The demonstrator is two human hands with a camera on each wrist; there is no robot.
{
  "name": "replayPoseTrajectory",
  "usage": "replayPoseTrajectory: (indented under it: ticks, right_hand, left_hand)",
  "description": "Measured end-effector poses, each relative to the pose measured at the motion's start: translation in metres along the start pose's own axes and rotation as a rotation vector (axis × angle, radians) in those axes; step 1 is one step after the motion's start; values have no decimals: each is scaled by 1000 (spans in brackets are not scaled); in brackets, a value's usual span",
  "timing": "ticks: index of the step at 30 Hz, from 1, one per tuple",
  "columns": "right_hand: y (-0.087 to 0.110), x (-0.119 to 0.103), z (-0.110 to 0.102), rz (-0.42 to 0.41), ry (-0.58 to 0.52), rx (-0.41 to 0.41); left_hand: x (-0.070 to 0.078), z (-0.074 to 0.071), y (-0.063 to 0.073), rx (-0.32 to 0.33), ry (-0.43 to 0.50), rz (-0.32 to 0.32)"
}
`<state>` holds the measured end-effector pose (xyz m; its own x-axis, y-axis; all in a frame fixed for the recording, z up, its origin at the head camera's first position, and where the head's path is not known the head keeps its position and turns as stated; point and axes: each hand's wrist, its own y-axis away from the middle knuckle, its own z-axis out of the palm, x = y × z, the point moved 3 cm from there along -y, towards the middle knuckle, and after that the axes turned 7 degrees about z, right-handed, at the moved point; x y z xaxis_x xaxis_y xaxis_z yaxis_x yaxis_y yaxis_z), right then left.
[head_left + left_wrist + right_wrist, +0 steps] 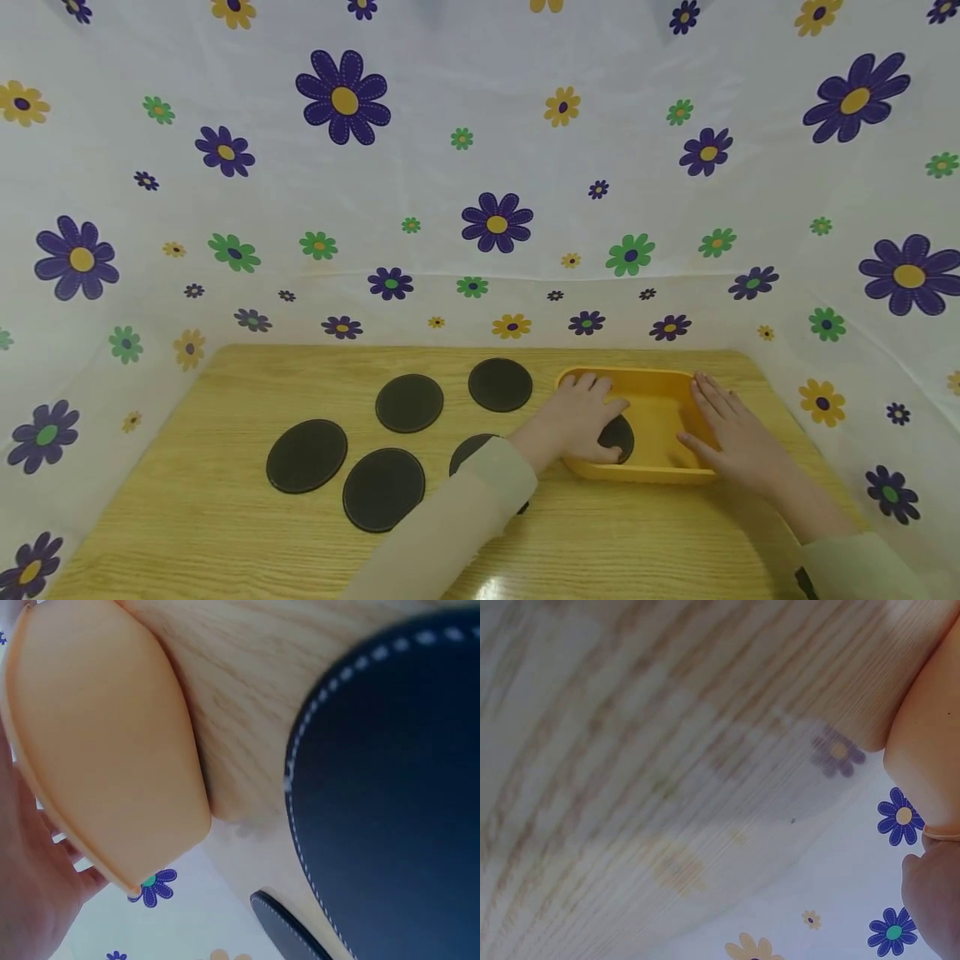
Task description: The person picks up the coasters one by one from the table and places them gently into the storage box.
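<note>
In the head view, my left hand (585, 417) reaches over the left side of an orange tray (637, 476), fingers spread. A black round coaster (617, 437) lies inside the tray, partly hidden beneath this hand, and the thumb and index finger reach its edges. My right hand (738, 437) rests on the tray's right rim with its fingers straight and the thumb pointing inward. The left wrist view shows the left hand (37, 885) at the rim of the tray (112, 750). Only a small part of the right hand (934, 896) appears in the right wrist view.
Left of the tray, several black coasters with pale stitching lie flat on the wooden table (225, 417), among them one coaster (306, 456) farthest left and one coaster (500, 385) near the tray. My left forearm partly covers another coaster (468, 450). A flowered curtain (420, 183) surrounds the table.
</note>
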<state>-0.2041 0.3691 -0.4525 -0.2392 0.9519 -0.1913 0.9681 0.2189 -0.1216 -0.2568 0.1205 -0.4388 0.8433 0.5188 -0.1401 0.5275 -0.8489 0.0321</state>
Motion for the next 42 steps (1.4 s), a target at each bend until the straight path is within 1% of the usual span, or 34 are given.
replayPoseTrajectory:
  ticks: [3, 6, 10, 15, 20, 23, 27, 30, 35, 39, 42]
  right_hand:
    - [1, 0, 1, -7, 1, 6]
    - [1, 0, 2, -16, 4, 6]
    - [0, 1, 2, -28, 15, 11]
    - [0, 0, 2, -40, 23, 21]
    - [0, 0, 2, -34, 15, 10]
    - [0, 0, 2, -32, 17, 8]
    - [0, 1, 1, -32, 22, 12]
    - [0, 0, 1, -33, 20, 14]
    - [0, 1, 2, -37, 18, 18]
    - [0, 1, 3, -44, 22, 23]
    - [1, 1, 3, -47, 25, 25]
  left_hand:
    - [-3, -3, 6, 19, -9, 11]
    - [-7, -6, 13, 25, -14, 19]
    - [-14, -8, 22, 18, -26, -1]
    - [-27, -10, 36, 47, -45, -35]
    - [-41, -13, 54, 91, 8, -54]
    - [-49, -14, 65, 98, 38, -66]
    - [-60, -13, 80, 95, 37, -85]
    - [-68, -10, 91, 100, 54, -102]
    - [-83, -1, 108, 89, 100, -134]
    - [-97, 6, 121, 89, 96, -170]
    - [-107, 14, 130, 85, 76, -199]
